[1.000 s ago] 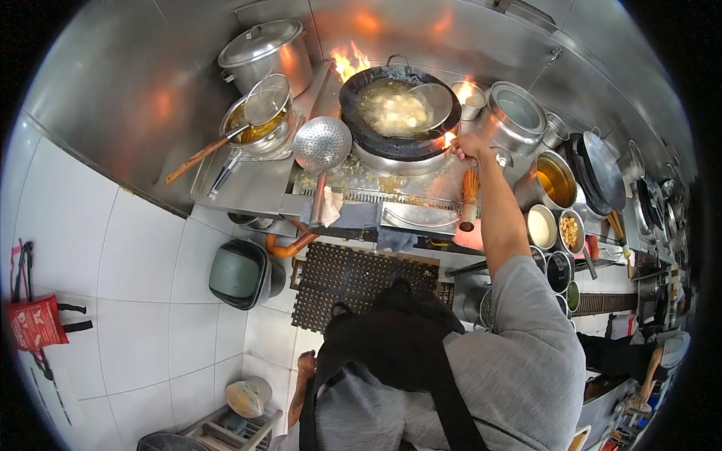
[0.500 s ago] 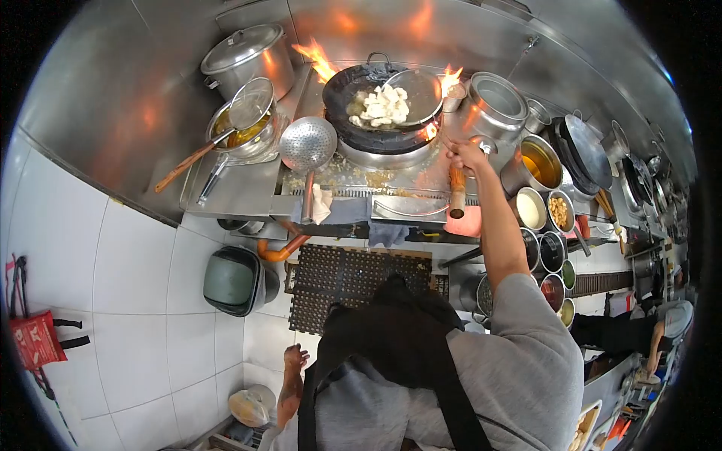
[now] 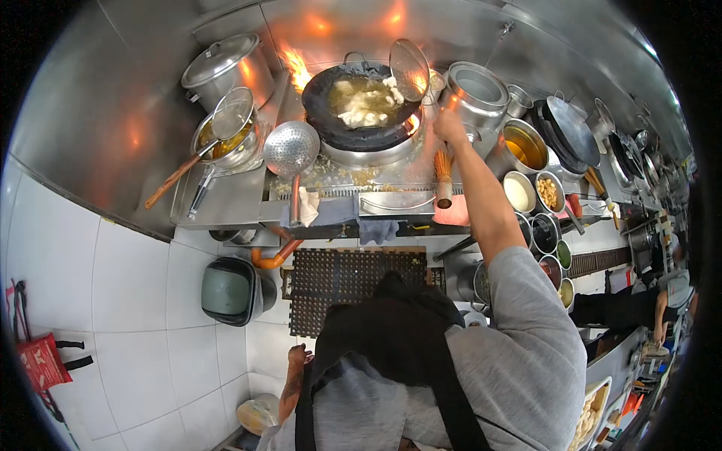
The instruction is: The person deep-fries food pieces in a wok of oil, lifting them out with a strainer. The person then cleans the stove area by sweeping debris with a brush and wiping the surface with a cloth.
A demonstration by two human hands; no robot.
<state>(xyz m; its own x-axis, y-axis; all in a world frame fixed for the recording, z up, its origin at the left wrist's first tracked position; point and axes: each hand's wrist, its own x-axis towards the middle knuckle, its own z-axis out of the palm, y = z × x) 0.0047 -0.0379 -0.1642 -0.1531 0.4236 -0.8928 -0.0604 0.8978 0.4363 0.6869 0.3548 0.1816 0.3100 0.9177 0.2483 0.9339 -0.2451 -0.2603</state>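
Observation:
My right hand [image 3: 450, 126] is closed round the handle of a round mesh strainer [image 3: 410, 70], which stands tipped on edge over the right side of the wok [image 3: 320, 113]. White pieces of food [image 3: 364, 110] lie in the bubbling oil, and a few more are dropping off the strainer's lower rim. Flames rise at the wok's left and right. Down by my left side, well away from the stove, my left hand [image 3: 299, 354] hangs with loosely bent fingers and nothing visible in it.
A perforated ladle [image 3: 291, 149] and a bowl of oil [image 3: 248, 143] with a strainer across it stand left of the wok. To the right are a bamboo brush [image 3: 444, 180], a lidded pot [image 3: 475, 90] and several ingredient containers. Another person [image 3: 639, 307] works at far right.
My right hand has tilted the strainer up from nearly flat. The white pieces have gone from its mesh into the oil. My left hand has barely shifted.

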